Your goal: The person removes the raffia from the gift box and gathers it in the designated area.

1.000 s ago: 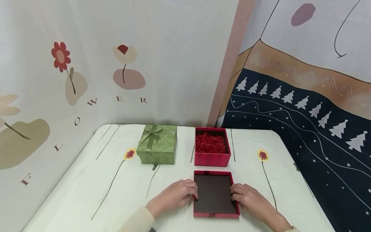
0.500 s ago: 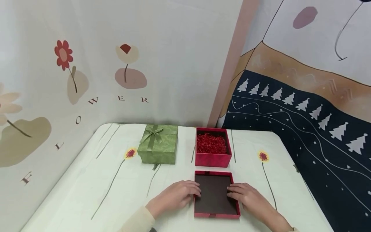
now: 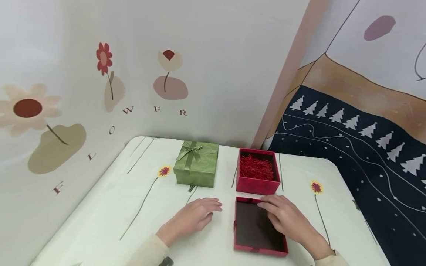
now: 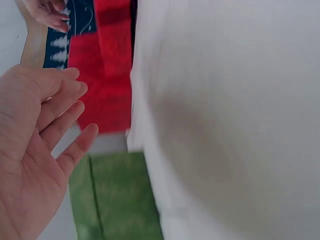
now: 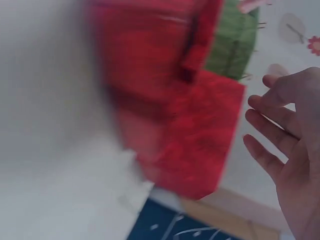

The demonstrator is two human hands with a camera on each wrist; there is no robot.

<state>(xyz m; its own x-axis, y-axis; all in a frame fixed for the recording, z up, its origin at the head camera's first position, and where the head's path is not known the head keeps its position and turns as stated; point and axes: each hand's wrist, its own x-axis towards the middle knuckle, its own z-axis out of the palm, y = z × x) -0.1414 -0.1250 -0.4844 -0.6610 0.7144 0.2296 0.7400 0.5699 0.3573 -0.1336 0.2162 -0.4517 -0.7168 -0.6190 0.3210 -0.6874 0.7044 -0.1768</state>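
A red lid (image 3: pixel 259 226) lies inside-up on the table, its dark inside showing. My right hand (image 3: pixel 288 218) is over the lid's right side with relaxed fingers and holds nothing; contact with the lid cannot be told. My left hand (image 3: pixel 193 217) is left of the lid, apart from it, fingers extended and holding nothing. Behind the lid stands the red box (image 3: pixel 257 185), filled with red shredded paper (image 3: pixel 256 167). In the left wrist view my left hand (image 4: pixel 40 125) is free of any object; in the right wrist view my right hand (image 5: pixel 295 135) is too.
A green gift box (image 3: pixel 196 168) with a ribbon bow stands at the back of the table, left of the red box. The white cloth (image 3: pixel 133 207) printed with flowers covers the table. Printed curtains hang behind and to the right.
Both hands have come off the lid's side edges; the left has moved away to the left, and the right has moved up toward the lid's far edge. The head view has shifted.
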